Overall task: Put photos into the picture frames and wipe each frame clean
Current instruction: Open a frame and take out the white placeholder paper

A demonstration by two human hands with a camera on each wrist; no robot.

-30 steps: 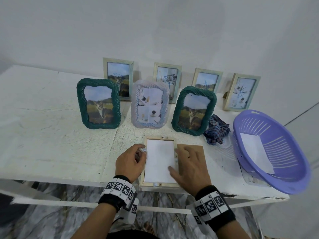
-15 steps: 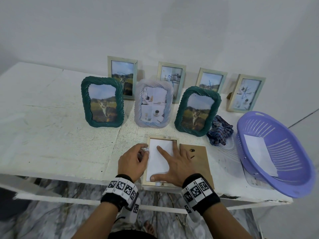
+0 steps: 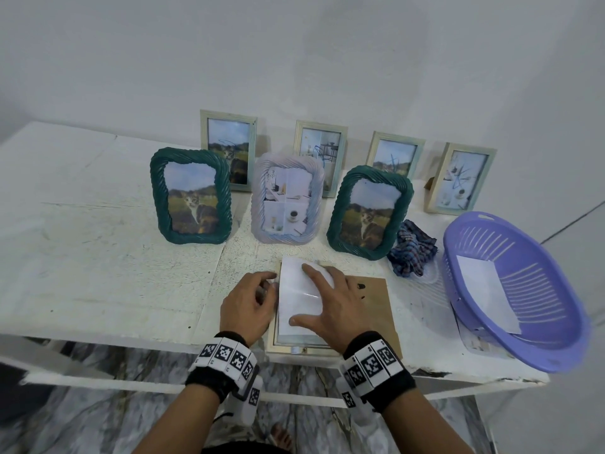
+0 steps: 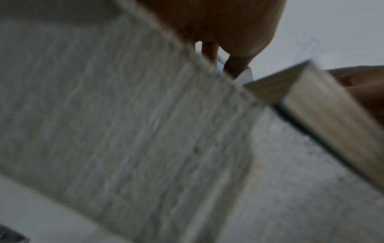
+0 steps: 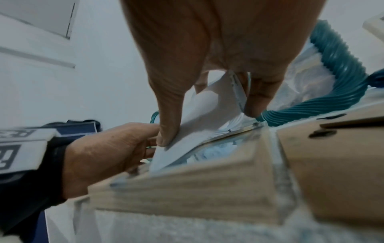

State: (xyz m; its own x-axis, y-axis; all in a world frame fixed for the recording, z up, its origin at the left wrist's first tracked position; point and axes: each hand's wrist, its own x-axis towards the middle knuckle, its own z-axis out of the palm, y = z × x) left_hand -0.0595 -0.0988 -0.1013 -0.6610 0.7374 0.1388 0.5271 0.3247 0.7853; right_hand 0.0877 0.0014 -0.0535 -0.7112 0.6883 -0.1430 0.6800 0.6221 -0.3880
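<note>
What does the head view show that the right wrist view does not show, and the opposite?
Only the head view shows the row of standing frames with photos, the checked cloth and the purple basket with a white sheet inside.

Only the right wrist view shows the photo bent up out of the wooden frame, with the glass underneath.

Both show the right hand holding the white back of the photo, the left hand at the frame's left edge, the brown backing board beside the frame, and a green frame behind.
</note>
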